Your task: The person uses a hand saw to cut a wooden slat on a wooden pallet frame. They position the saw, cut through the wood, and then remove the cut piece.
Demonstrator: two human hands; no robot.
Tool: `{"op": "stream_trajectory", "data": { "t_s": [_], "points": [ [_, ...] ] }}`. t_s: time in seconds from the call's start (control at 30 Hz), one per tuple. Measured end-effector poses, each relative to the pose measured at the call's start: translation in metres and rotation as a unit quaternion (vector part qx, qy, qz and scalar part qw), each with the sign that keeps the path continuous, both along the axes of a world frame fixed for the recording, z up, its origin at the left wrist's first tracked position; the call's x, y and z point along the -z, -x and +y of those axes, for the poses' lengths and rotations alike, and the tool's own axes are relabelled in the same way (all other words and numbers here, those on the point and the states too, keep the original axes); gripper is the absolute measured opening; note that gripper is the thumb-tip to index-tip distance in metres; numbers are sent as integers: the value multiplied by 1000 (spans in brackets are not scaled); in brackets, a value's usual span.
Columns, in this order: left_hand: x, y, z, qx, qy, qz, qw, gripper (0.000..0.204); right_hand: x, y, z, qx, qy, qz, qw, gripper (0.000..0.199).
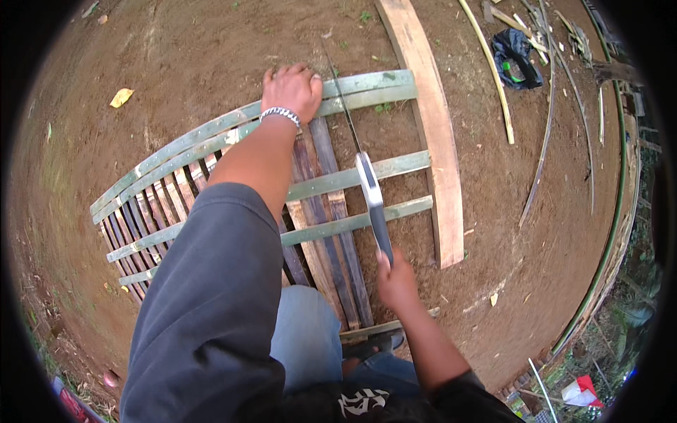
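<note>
My right hand (396,278) is closed round the dark handle of a hand saw (368,182) with a light-coloured part near its blade. The thin blade reaches away from me and crosses the far pair of green bamboo slats (381,88), to the right of my left hand. How deep the teeth sit in them cannot be made out. With fingers curled over the far edge, my left hand (293,93) grips those slats; a chain bracelet (281,113) circles its wrist. The slats belong to a panel of dark and light wooden strips (324,233), partly hidden by my left arm.
A thick timber plank (430,134) lies under the slats' right ends. Further right are a pale pole (493,74), a black plastic bag (516,60) and long thin strips (546,127). My jeans-covered leg (307,331) is against the panel's near side. Bare brown soil (197,49) surrounds it.
</note>
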State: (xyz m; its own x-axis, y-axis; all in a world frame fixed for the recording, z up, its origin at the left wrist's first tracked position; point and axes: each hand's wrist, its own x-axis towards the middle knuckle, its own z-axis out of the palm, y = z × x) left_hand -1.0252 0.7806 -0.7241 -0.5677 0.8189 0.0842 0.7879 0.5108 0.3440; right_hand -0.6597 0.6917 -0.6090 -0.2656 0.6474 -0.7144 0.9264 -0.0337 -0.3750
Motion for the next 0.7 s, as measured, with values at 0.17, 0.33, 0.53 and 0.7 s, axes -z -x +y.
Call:
{"op": "stream_trajectory", "data": {
  "t_s": [0.17, 0.33, 0.53, 0.7],
  "points": [
    [-3, -4, 1, -16, 4, -49, 999, 32, 28, 66, 41, 7, -1, 59, 998, 43],
    [-6, -7, 10, -17, 13, -38, 999, 32, 3, -55, -45, 15, -44, 51, 998, 46],
    [-1, -4, 5, -30, 29, -44, 998, 29, 15, 87, 57, -7, 17, 23, 1000, 44],
    [-6, -7, 7, -34, 1, -51, 998, 27, -13, -41, -48, 17, -23, 87, 996, 46]
  ]
}}
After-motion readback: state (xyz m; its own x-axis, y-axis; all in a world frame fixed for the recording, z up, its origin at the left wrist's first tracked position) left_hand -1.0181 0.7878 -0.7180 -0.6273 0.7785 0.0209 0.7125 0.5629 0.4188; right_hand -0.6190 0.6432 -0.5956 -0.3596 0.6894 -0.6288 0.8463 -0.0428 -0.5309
